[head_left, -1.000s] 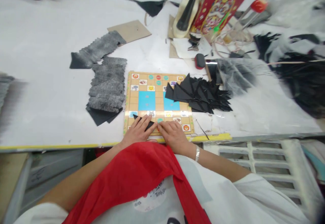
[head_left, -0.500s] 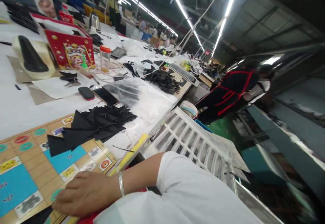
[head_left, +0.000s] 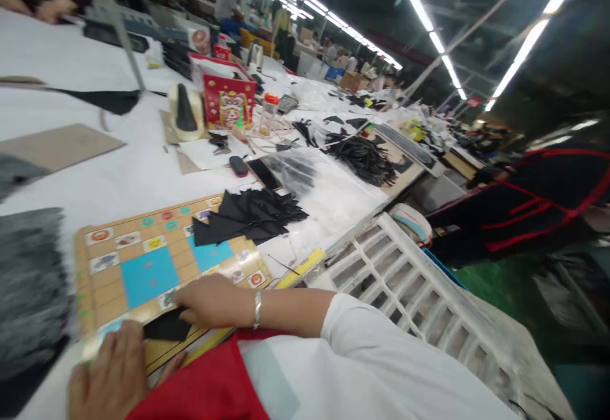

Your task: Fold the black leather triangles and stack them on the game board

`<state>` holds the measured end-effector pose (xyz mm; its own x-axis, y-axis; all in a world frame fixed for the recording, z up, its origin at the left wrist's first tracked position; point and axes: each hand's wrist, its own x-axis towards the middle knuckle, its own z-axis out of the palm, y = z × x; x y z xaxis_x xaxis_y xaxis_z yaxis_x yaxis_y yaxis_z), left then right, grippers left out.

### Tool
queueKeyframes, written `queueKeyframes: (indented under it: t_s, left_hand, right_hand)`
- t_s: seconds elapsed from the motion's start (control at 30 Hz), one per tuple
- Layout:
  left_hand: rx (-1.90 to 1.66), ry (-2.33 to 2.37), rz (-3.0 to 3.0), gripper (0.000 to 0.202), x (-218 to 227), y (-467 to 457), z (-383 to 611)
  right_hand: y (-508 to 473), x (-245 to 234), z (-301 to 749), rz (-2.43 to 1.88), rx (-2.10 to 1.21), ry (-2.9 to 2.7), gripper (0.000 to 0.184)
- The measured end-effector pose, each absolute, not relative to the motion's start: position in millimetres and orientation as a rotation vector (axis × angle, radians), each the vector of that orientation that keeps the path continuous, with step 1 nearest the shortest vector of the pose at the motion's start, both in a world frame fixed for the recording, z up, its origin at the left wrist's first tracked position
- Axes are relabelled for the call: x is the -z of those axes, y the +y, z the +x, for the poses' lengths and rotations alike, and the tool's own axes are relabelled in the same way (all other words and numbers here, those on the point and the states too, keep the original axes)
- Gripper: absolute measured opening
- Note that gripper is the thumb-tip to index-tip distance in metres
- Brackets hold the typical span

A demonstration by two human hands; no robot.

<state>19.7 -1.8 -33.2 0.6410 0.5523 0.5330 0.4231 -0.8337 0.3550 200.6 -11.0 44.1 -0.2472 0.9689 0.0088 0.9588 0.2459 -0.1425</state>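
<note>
My right hand (head_left: 204, 302), with a silvery band at the wrist, is closed on the edge of a black piece of material (head_left: 166, 327). That piece lies over the near edge of a patterned game board (head_left: 105, 288). At the piece's other end is my left hand (head_left: 114, 366), its fingers stretched out flat and reaching its near edge. Whether the left fingertips press on the piece I cannot tell. Beyond the right hand, a fanned pile of black pointed pieces (head_left: 248, 215) rests on the board's far right corner.
A fuzzy grey-black sheet (head_left: 31, 280) lies left of the board. Behind stand a phone (head_left: 264, 173), a tape dispenser (head_left: 185, 112) and a red box (head_left: 229, 96). A white slatted crate (head_left: 381, 267) is at the right, and a person in dark clothes (head_left: 528, 197) stands past it.
The view has swung left, bringing more of the board and my left hand into sight. My right hand now shows gripping the black piece's edge.
</note>
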Motion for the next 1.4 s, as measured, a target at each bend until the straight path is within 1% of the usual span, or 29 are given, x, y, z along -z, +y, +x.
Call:
queueKeyframes:
  t_s: [0.07, 0.13, 0.2, 0.23, 0.27, 0.3, 0.37, 0.43, 0.63, 0.7, 0.8, 0.9, 1.07, 1.23, 1.27, 1.33, 1.4]
  left_hand:
    - [-0.958, 1.225, 2.69, 0.084, 27.3, -15.3, -10.3]
    - [-0.959, 1.231, 2.803, 0.079, 18.1, -24.1, -27.4]
    - [-0.916, 1.295, 2.761, 0.072, 9.4, -25.3, -41.9]
    - [-0.988, 1.335, 2.727, 0.063, 5.9, -24.2, -50.8]
    - [-0.986, 1.385, 2.679, 0.053, 2.9, -23.0, -61.0]
    - [-1.0, 1.438, 2.636, 0.042, 0.5, -22.2, -72.1]
    - [-1.005, 1.542, 2.57, 0.024, -2.3, -21.8, -94.5]
    - [-0.996, 1.635, 2.539, 0.016, -1.9, -20.2, -113.1]
    - [-0.807, 1.847, 2.524, 0.022, 7.9, 4.4, -134.1]
    - [-0.773, 1.842, 2.522, 0.019, 8.9, 10.7, -135.4]
    - [-0.768, 1.81, 2.513, 0.017, 8.8, 12.3, -136.9]
    - [-0.777, 1.804, 2.504, 0.016, 7.7, 9.9, -137.7]
    - [-0.736, 1.802, 2.517, 0.013, 1.8, 11.1, -138.7]
    - [-1.042, 1.807, 2.445, 0.012, -0.9, 14.8, -137.5]
    - [-1.052, 1.805, 2.448, 0.014, -0.3, 16.0, -135.8]
    - [-0.939, 1.812, 2.48, 0.019, 1.2, 19.3, -130.9]
    - [-0.736, 1.852, 2.515, 0.025, 1.7, 23.6, -125.1]
  right_hand:
    - [-5.2, -59.6, 217.6, -2.025, -0.06, -2.284, 0.009]
    - [4.4, -74.1, 243.3, -2.052, -0.005, -2.208, 0.011]
    - [19.3, -79.8, 270.4, -2.075, 0.06, -2.118, 0.023]
    - [27.9, -78.8, 281.2, -2.165, 0.216, -2.012, 0.032]
    - [36.1, -76.1, 288.5, -2.19, 0.33, -1.966, 0.039]
    - [43.1, -72.6, 291.5, -2.154, 0.389, -1.972, 0.04]
    - [52.0, -65.9, 282.6, -2.005, 0.423, -2.018, 0.027]
    - [54.8, -61.4, 254.9, -1.824, 0.377, -2.091, 0.022]
    - [51.9, -44.7, 112.9, -1.214, -0.061, -2.522, 0.022]
    - [51.7, -38.3, 70.7, -1.129, -0.11, -2.626, 0.023]
    - [56.0, -30.8, 29.7, -1.173, -0.112, -2.721, 0.02]
    - [64.3, -27.2, 15.0, -1.255, -0.131, -2.769, 0.018]
    - [72.3, -28.8, 21.0, -1.342, -0.321, -2.708, 0.026]
    - [67.3, -26.7, 24.4, -1.384, -0.413, -2.55, 0.025]
    - [66.6, -25.7, 23.6, -1.377, -0.429, -2.502, 0.024]
    - [67.8, -24.8, 22.7, -1.337, -0.471, -2.362, 0.023]
    - [73.8, -26.8, 26.0, -1.298, -0.568, -2.138, 0.021]
